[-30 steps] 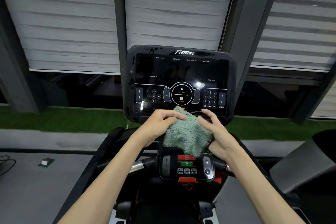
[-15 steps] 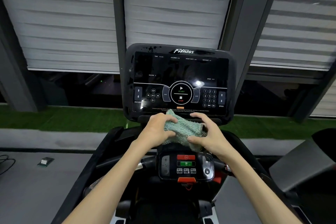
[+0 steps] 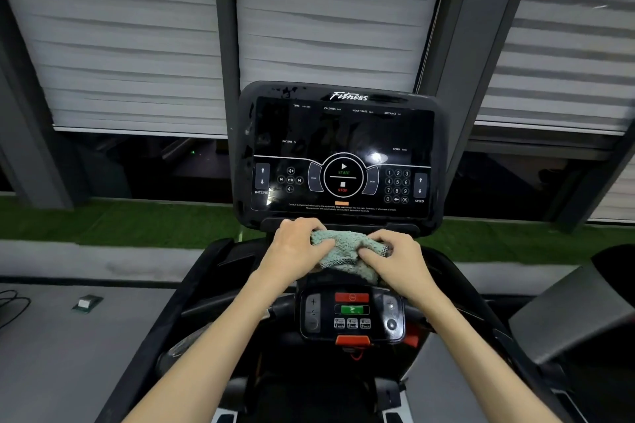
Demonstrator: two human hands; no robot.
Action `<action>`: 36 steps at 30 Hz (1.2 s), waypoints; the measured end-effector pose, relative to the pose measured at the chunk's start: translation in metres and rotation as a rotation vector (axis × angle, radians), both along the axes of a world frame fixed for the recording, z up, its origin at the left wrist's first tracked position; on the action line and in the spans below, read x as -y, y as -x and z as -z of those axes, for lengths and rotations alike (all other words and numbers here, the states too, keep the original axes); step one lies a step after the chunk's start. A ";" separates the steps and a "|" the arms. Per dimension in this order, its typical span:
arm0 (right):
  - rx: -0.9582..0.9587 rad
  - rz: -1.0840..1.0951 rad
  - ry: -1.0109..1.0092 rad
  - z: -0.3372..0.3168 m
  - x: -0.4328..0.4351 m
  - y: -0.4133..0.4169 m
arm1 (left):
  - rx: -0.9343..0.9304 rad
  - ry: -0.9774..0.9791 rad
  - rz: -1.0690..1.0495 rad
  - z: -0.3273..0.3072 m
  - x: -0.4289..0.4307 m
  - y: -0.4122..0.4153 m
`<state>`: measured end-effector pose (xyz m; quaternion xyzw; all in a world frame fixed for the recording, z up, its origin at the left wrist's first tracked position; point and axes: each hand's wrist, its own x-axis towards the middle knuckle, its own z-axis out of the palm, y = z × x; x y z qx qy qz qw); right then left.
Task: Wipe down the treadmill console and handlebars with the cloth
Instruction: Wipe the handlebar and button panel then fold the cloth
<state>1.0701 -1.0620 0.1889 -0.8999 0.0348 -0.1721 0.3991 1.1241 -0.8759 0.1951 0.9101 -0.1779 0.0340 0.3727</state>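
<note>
The left grip (image 3: 298, 247) curls its fingers over the left end of the cloth (image 3: 343, 245), with the thumb pressed onto it from the near side. The right grip (image 3: 395, 259) clutches the right end, fingers bent down into the fabric. The green cloth is bunched into a wad between the two grips and touches both. It sits just below the lower edge of the console (image 3: 343, 148) and beyond the control panel (image 3: 352, 316). Whether the wad presses on the ledge beneath it cannot be told.

A second ago the cloth hung spread out flat between the grips, its top corner over the console's lower rim and its bottom edge over the panel. Both grips have since sunk a little and gathered it into the wad.
</note>
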 end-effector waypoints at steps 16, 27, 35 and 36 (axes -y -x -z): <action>0.191 -0.074 -0.284 0.026 -0.040 0.017 | -0.469 0.482 0.147 0.010 0.029 0.022; 0.114 -0.005 0.187 0.072 -0.039 0.007 | 0.213 -0.160 0.031 0.116 -0.047 0.016; 0.203 -0.132 0.590 0.138 -0.080 0.006 | 0.159 -0.504 0.173 0.171 -0.052 0.025; 0.204 -0.145 0.617 0.140 -0.079 0.010 | 0.192 -0.504 0.154 0.174 -0.051 0.026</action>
